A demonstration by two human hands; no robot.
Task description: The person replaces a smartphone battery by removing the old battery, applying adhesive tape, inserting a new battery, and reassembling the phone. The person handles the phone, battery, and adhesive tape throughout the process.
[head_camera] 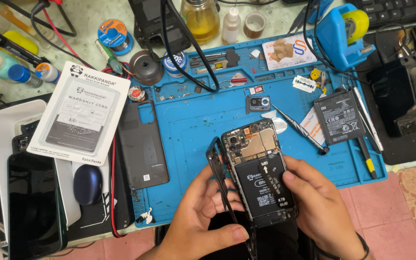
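Head view: an opened phone [258,175], its battery and circuit board exposed, is held over the near edge of the blue mat [188,120]. It is gripped along its right side by the right hand [321,207], thumb laid on the battery. The left hand [201,219] is closed on a thin black frame [217,168] standing just left of the phone. Bare mat is left far of the phone. A dark back cover [143,144] lies to the left, a loose battery [338,117] and screwdriver [299,127] far right, near the mat's right edge.
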